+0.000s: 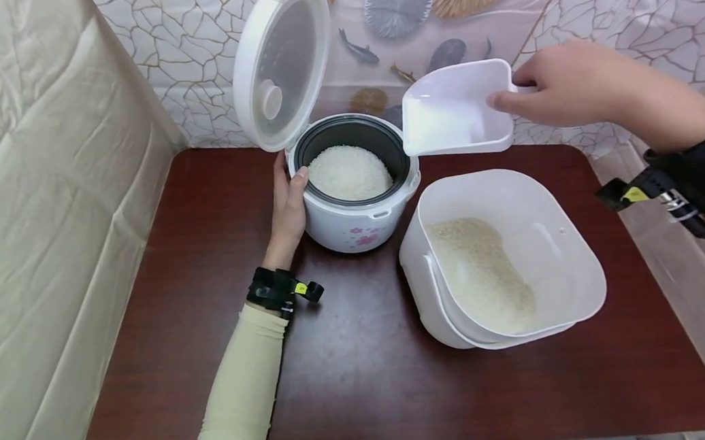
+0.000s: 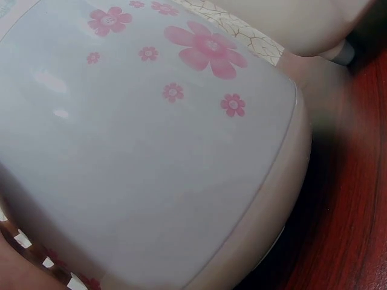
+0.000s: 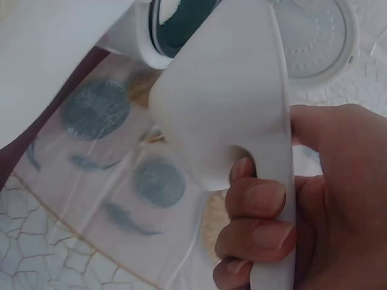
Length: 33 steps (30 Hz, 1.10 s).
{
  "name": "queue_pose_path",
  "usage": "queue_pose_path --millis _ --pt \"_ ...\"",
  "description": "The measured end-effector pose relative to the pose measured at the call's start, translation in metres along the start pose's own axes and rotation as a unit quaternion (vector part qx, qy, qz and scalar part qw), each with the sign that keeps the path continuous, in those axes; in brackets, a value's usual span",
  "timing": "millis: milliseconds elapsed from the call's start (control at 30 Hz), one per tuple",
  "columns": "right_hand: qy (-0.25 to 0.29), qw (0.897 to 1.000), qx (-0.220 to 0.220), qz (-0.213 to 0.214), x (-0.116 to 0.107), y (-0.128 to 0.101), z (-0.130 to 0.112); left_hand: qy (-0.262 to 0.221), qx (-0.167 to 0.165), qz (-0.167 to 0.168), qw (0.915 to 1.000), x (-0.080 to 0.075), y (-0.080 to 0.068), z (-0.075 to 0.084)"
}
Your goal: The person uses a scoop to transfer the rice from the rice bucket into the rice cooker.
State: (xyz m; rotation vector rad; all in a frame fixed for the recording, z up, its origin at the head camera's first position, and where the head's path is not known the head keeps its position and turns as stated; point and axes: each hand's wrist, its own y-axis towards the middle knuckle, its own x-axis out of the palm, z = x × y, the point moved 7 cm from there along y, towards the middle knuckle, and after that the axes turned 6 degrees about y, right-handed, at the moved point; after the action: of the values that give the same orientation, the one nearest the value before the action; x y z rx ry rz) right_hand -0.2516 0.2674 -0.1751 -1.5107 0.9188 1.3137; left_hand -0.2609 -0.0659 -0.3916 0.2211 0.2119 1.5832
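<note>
In the head view my left hand [image 1: 288,207] holds the left side of a white rice cooker [image 1: 359,230], thumb near its rim, most of the other fingers hidden. The cooker's lid [image 1: 245,84] stands raised, and white rice [image 1: 350,172] lies in its dark inner pot [image 1: 393,150]. Up at the right, my right hand [image 1: 570,85] grips the handle of a white scoop [image 1: 458,107], whose visible inside is bare. The scoop's front edge is by the cooker's right rim. In the right wrist view, curled fingers [image 3: 260,208] wrap the scoop's handle.
A white rice bin [image 1: 567,259] stands open right of the cooker, with rice [image 1: 485,272] spread over its bottom. Both rest on a dark red-brown table [image 1: 352,383]. Patterned cloth [image 1: 193,54] hangs behind, and a cream cover [image 1: 50,200] rises on the left.
</note>
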Motion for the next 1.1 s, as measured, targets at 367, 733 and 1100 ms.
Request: queue_pose_path --millis 367,733,1100 --pt "0.059 0.998 0.02 0.029 0.013 -0.033 0.02 0.014 0.003 0.006 0.9999 0.0 0.012 -0.037" --pt "0.066 0.997 0.019 -0.029 0.03 -0.061 0.033 0.01 0.012 0.011 0.9998 -0.004 0.013 -0.033" --pt "-0.013 0.995 -0.016 -0.093 0.051 -0.088 0.009 0.003 0.012 0.008 0.9999 0.002 0.011 -0.036"
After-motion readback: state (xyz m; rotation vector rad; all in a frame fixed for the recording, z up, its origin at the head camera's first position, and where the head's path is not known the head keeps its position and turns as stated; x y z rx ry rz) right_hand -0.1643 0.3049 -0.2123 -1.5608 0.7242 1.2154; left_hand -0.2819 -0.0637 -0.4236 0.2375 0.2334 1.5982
